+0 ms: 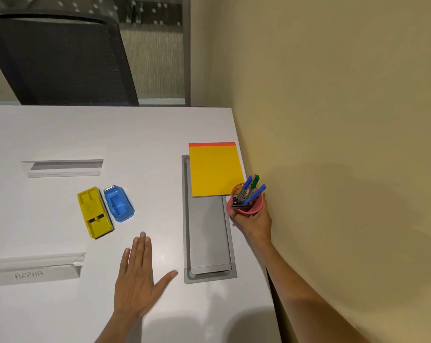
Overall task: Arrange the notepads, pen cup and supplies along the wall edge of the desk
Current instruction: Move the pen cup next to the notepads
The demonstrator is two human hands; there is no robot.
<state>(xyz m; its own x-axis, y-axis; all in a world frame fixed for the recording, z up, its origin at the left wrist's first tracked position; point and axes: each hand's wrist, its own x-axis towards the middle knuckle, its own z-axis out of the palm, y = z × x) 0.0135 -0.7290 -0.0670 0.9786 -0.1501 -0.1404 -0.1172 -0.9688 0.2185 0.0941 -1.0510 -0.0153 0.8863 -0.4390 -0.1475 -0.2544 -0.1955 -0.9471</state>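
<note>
On the white desk (61,134) we see a yellow eraser (95,212) beside a blue one (118,203), then our left hand (137,276) lying flat with fingers spread wide — and at the wall edge, just below the yellow notepad (215,169), our right hand (252,219) grips the pink pen cup (246,209).

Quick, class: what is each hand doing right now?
Left hand: open, flat on the desk, holding nothing.
Right hand: closed around the pink pen cup by the wall.
</note>
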